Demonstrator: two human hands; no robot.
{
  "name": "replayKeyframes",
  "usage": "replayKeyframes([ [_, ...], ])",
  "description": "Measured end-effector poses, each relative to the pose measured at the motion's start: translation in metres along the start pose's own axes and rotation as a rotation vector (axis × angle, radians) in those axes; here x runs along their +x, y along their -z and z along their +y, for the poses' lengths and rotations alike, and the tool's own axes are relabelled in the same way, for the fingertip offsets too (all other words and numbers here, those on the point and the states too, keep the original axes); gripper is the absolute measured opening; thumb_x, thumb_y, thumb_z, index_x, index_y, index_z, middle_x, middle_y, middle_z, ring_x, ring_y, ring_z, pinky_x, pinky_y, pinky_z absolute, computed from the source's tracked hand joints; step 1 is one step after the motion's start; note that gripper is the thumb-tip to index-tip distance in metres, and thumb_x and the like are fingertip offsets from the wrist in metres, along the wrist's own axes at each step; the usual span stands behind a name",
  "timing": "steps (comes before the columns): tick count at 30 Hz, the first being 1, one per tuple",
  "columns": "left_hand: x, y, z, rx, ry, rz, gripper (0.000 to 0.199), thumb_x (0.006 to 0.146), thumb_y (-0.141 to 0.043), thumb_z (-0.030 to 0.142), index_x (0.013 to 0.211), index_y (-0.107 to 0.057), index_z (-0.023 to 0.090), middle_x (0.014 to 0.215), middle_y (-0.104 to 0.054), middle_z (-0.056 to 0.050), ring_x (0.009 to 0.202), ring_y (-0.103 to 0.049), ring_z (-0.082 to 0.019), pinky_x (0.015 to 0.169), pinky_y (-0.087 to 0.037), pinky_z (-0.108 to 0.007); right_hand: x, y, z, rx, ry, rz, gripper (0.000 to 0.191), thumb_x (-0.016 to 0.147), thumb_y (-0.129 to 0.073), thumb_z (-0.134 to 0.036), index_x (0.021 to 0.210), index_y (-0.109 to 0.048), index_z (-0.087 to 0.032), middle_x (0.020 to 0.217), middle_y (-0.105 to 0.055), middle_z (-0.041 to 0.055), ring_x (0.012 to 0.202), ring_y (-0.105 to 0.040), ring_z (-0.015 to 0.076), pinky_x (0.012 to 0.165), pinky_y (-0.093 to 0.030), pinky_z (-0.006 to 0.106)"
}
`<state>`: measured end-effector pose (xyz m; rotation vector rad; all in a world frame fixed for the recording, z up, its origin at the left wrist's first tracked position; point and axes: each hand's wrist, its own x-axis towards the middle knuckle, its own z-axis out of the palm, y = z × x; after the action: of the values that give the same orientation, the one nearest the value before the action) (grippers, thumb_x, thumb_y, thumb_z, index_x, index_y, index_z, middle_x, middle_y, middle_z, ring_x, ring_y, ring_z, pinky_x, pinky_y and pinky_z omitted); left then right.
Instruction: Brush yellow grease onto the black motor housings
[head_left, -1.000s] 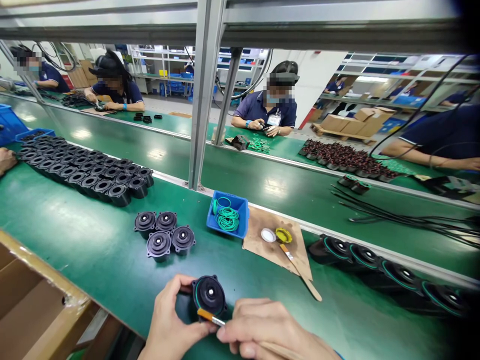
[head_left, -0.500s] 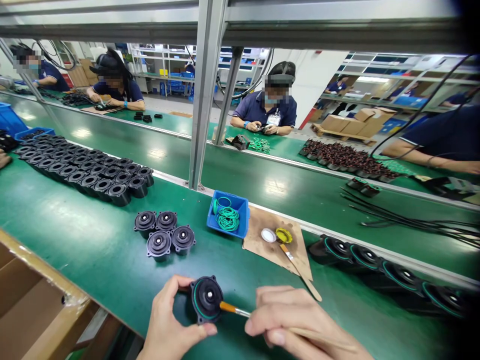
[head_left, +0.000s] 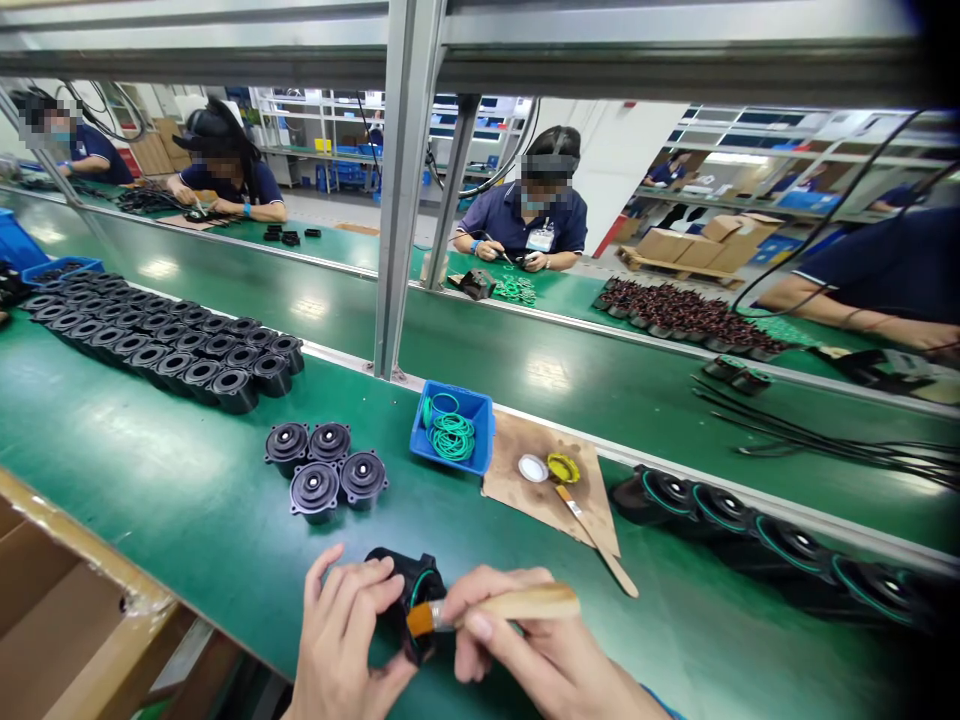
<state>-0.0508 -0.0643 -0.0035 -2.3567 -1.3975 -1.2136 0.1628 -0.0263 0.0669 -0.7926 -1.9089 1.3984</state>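
Observation:
My left hand grips a black round housing near the bench's front edge, tilted so that its face turns to the right. A green rubber ring shows on that face. In my right hand is a flat brush with a wooden handle, its orange bristles against the housing's face. Part of the face is hidden behind the bristles and fingers. Beyond my left hand stands a small group of black housings without visible green rings. Green-ringed housings form a row at the right.
A blue bin holds green rings. Beside it, a stained cardboard sheet carries a white cap, a yellow cap and a second brush. Many black housings stand at left. A metal post rises behind; co-workers sit across.
The housing has been tipped over from facing up to facing right. My right hand has turned the brush, and its bristles now press against the face near the ring.

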Motion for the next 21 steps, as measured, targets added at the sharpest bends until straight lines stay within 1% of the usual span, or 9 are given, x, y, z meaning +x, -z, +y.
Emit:
replayKeyframes([
  [4,-0.005,-0.001,-0.003,0.016,-0.043,0.0,0.035,0.079,-0.074,0.022,0.111,-0.059,0.021,0.101,-0.078,-0.008,0.091,-0.074,-0.024,0.105,-0.043,-0.046,0.005,0.001,0.01,0.058,-0.062,0.142,0.039,0.101,-0.05,-0.045,0.09,-0.07,-0.013,0.068,-0.071,0.0056,0.055,-0.066,0.0119,0.054,-0.055,0.02],
  [7,-0.009,-0.003,-0.003,0.009,-0.055,0.029,0.035,0.079,-0.074,0.019,0.11,-0.059,0.021,0.101,-0.079,-0.009,0.093,-0.074,-0.024,0.106,-0.042,-0.048,0.006,0.006,0.012,-0.073,-0.075,0.243,0.047,0.1,-0.051,-0.048,0.072,-0.07,-0.015,0.066,-0.07,0.0062,0.051,-0.063,0.0114,0.05,-0.054,0.02],
  [9,-0.01,-0.006,-0.003,-0.01,-0.02,0.068,0.036,0.078,-0.075,0.02,0.11,-0.058,0.02,0.099,-0.079,-0.01,0.092,-0.074,-0.025,0.105,-0.044,-0.049,0.004,0.009,0.011,-0.124,-0.066,0.298,0.053,0.099,-0.051,-0.049,0.061,-0.067,-0.016,0.06,-0.067,0.0054,0.047,-0.059,0.0107,0.046,-0.051,0.02],
  [11,-0.009,-0.008,-0.003,-0.047,0.032,0.12,0.036,0.078,-0.077,0.025,0.108,-0.058,0.018,0.096,-0.078,-0.011,0.09,-0.074,-0.025,0.103,-0.046,-0.048,0.0,0.01,0.009,-0.045,-0.108,0.362,0.05,0.099,-0.051,-0.051,0.067,-0.067,-0.015,0.055,-0.064,0.0035,0.045,-0.058,0.0111,0.045,-0.048,0.021],
  [13,-0.007,-0.01,-0.002,-0.085,0.077,0.153,0.038,0.078,-0.079,0.033,0.106,-0.057,0.018,0.093,-0.076,-0.01,0.087,-0.074,-0.025,0.1,-0.049,-0.048,-0.004,0.01,0.007,0.09,-0.174,0.413,0.045,0.099,-0.049,-0.054,0.083,-0.067,-0.016,0.059,-0.066,0.003,0.049,-0.06,0.0125,0.046,-0.048,0.021],
  [15,-0.004,-0.011,0.0,-0.108,0.11,0.166,0.041,0.078,-0.079,0.04,0.105,-0.057,0.019,0.091,-0.075,-0.008,0.084,-0.074,-0.025,0.098,-0.051,-0.048,-0.008,0.009,0.006,0.114,-0.196,0.403,0.041,0.102,-0.043,-0.053,0.092,-0.063,-0.018,0.07,-0.07,0.0049,0.06,-0.065,0.0148,0.053,-0.05,0.023],
  [17,-0.002,-0.011,0.002,-0.117,0.141,0.174,0.042,0.079,-0.077,0.046,0.105,-0.056,0.019,0.087,-0.073,-0.007,0.081,-0.073,-0.025,0.094,-0.052,-0.048,-0.009,0.006,0.006,-0.013,-0.154,0.348,0.035,0.103,-0.041,-0.049,0.092,-0.058,-0.02,0.084,-0.072,0.0064,0.074,-0.068,0.0167,0.064,-0.053,0.027],
  [19,-0.001,-0.011,0.004,-0.103,0.16,0.182,0.042,0.08,-0.074,0.05,0.104,-0.056,0.02,0.083,-0.072,-0.005,0.077,-0.072,-0.024,0.09,-0.053,-0.046,-0.009,0.002,0.008,-0.187,-0.099,0.291,0.03,0.099,-0.05,-0.051,0.091,-0.053,-0.022,0.094,-0.071,0.0062,0.083,-0.067,0.0185,0.073,-0.054,0.03],
  [21,-0.002,-0.012,0.004,-0.062,0.14,0.175,0.04,0.081,-0.072,0.051,0.103,-0.056,0.022,0.081,-0.072,-0.004,0.073,-0.071,-0.023,0.087,-0.052,-0.044,-0.007,-0.005,0.013,-0.303,-0.053,0.249,0.042,0.086,-0.066,-0.061,0.093,-0.047,-0.024,0.101,-0.069,0.0059,0.086,-0.066,0.0206,0.076,-0.054,0.032],
])
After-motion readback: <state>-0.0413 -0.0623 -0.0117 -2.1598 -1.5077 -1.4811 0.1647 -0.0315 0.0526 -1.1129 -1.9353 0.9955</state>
